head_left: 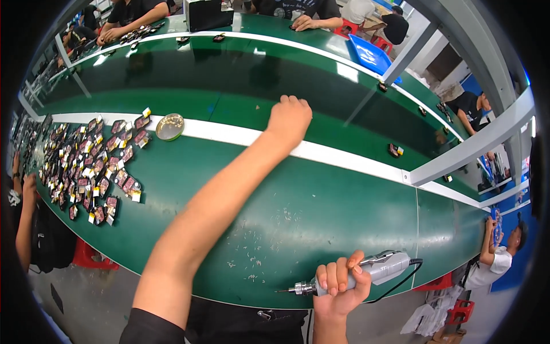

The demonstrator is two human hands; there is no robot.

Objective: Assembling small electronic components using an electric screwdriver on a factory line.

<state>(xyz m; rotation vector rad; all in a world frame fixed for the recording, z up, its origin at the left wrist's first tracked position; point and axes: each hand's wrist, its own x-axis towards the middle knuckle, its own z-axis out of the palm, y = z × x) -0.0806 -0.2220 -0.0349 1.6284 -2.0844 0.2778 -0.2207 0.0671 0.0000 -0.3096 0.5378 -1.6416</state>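
Observation:
My right hand (pixel 338 284) is wrapped round a grey electric screwdriver (pixel 392 268) near the table's front edge. Its thin bit points left, and a black cord runs from its back end. My left hand (pixel 290 123) is stretched out over the far side of the white rail (pixel 223 133), above the dark green conveyor belt (pixel 217 77). Its fingers are curled under in a fist, so whatever they may hold is hidden. Left of my forearm, many small black-and-red electronic units (pixel 103 166) with white and yellow tabs lie in a crowded heap.
A round shallow dish (pixel 170 126) sits by the rail. Small pale scraps (pixel 258 241) are scattered over the green table (pixel 344 212). A unit (pixel 395 150) lies on the belt. A grey metal post (pixel 475 143) rises at right. Co-workers sit around the line; a blue tray (pixel 369 56) stands across.

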